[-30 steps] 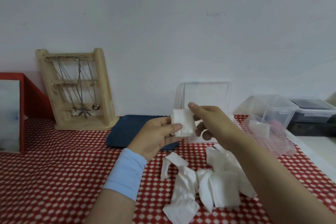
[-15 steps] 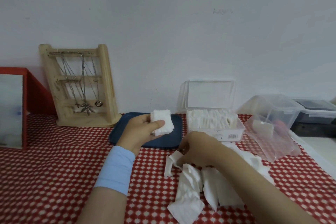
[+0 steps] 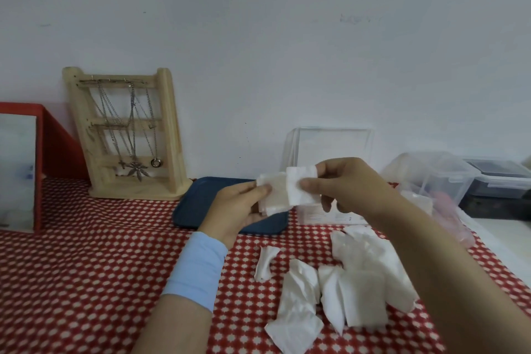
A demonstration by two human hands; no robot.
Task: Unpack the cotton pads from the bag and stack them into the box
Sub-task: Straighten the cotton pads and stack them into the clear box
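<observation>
Held up above the table (image 3: 86,267) in the left hand (image 3: 238,207): a small stack of pads (image 3: 271,195), gripped with the thumb on top and curled fingers underneath. Pinched between thumb and forefinger of the right hand (image 3: 347,187): a single pad (image 3: 298,185), overlapping the right edge of the stack and touching it. Around the left wrist, a light blue cuff (image 3: 198,267). Directly behind the right hand, the clear box (image 3: 319,214), largely hidden, with its lid (image 3: 333,146) standing open against the wall; contents impossible to tell. Below the hands, on the red dotted cloth, a heap of loose pads (image 3: 359,296), some curled or folded, lying across one another. To the right of the box, a clear bag (image 3: 451,210), blurred, by the table's edge. Under and behind the left hand, a dark blue tray (image 3: 201,204). Farther left, against the wall, a wooden jewellery stand (image 3: 126,135) hung with necklaces (image 3: 135,149), then a red-framed mirror (image 3: 20,169). At far right, lidded plastic containers (image 3: 500,175).
</observation>
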